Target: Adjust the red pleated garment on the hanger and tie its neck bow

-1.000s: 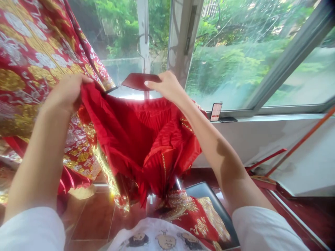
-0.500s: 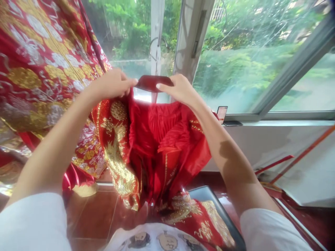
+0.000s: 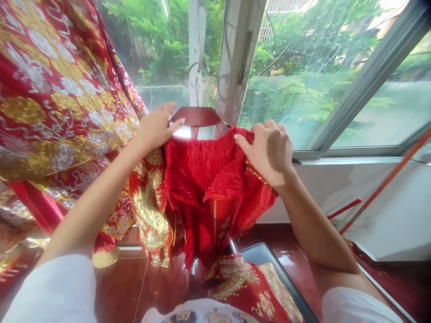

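A red garment [image 3: 202, 166] with gathered fabric and gold-embroidered sleeves hangs from a dark red hanger [image 3: 197, 116] in front of the window. My left hand [image 3: 156, 125] is closed at the hanger's left end, its thumb lying across the hanger and the garment's shoulder just below. On the other side, my right hand [image 3: 269, 148] grips the garment's right shoulder, thumb in front and fingers bent behind. The hanger's metal hook rises above, by the window frame.
To the left hangs a large red cloth [image 3: 60, 98] with gold and silver patterns. Below, an embroidered red piece [image 3: 259, 287] lies on a black-topped seat [image 3: 279, 264]. A window sill [image 3: 350, 162] and a slanting orange pole [image 3: 380, 188] are at the right.
My right hand has moved right and down from the hanger to the garment's right shoulder. My left hand remains at the hanger's left end. The hanger now shows more fully.
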Available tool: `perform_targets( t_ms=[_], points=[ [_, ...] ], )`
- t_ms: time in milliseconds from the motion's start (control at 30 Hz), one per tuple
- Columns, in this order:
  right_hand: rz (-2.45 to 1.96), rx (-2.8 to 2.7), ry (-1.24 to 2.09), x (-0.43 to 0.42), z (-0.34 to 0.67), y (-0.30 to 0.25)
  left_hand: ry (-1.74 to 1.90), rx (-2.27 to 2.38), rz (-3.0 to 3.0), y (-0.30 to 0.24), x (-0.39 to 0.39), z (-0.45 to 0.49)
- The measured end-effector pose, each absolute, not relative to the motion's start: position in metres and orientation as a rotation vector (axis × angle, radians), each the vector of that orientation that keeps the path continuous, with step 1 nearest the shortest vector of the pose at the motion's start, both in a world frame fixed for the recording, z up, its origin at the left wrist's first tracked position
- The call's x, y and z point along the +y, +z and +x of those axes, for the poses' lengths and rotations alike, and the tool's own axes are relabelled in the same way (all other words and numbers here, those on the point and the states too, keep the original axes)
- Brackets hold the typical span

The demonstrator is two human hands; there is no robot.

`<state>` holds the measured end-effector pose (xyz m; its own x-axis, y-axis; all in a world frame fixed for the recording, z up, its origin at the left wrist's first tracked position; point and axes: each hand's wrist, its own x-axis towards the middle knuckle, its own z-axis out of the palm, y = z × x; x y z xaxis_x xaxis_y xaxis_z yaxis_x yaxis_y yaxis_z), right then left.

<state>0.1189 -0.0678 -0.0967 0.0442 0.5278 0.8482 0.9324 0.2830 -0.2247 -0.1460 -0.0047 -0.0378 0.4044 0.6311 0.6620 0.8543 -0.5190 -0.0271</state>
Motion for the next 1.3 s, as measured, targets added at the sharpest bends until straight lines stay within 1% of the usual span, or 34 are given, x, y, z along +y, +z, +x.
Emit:
perform_targets(
  t_ms=[100,200,267,367,533,633,700,800,900,1033,1167,1233,1300],
  points=[
    [-1.39,-1.587,-0.572,-0.068,0.109,-0.105,-0.898,-0.923,-2.295,-0.037,-0.008,-0.115],
    [-1.472,-1.626,-0.549,-0.059,0.095,-0.1,-0.791,-0.717,-2.363,-0.043,-0.005,-0.078],
    [-1.463,-1.623,-0.528,-0.052,0.093,-0.093,-0.761,-0.729,-2.351,-0.05,-0.001,-0.06],
    [-1.391,-1.586,-0.441,-0.045,0.103,-0.086,-0.815,-0.793,-2.276,-0.058,0.001,-0.047],
    [-1.277,-1.381,-0.154,-0.037,0.13,-0.077,-0.893,-0.867,-2.254,-0.061,-0.003,-0.041],
    [-1.244,-1.187,0.072,-0.031,0.136,-0.062,-0.914,-0.91,-2.26,-0.06,-0.006,-0.038],
    [-1.242,-1.119,0.148,-0.029,0.132,-0.049,-0.921,-0.925,-2.265,-0.06,-0.007,-0.036],
    [-1.316,-1.174,0.034,-0.028,0.116,-0.036,-0.922,-0.942,-2.269,-0.059,-0.007,-0.035],
    [-1.389,-1.311,-0.093,-0.029,0.095,-0.042,-0.935,-0.964,-2.265,-0.06,-0.006,-0.033],
    [-1.469,-1.475,-0.226,-0.039,0.075,-0.07,-0.942,-0.979,-2.289,-0.062,-0.008,-0.031],
    [-1.492,-1.547,-0.429,-0.064,0.072,-0.104,-0.902,-1.012,-2.275,-0.069,-0.032,-0.046],
    [-1.496,-1.51,-0.507,-0.078,0.077,-0.123,-0.914,-1.144,-2.16,-0.08,-0.053,-0.065],
    [-1.551,-1.456,-0.455,-0.09,0.085,-0.143,-0.964,-1.354,-1.977,-0.097,-0.073,-0.09]
  ],
)
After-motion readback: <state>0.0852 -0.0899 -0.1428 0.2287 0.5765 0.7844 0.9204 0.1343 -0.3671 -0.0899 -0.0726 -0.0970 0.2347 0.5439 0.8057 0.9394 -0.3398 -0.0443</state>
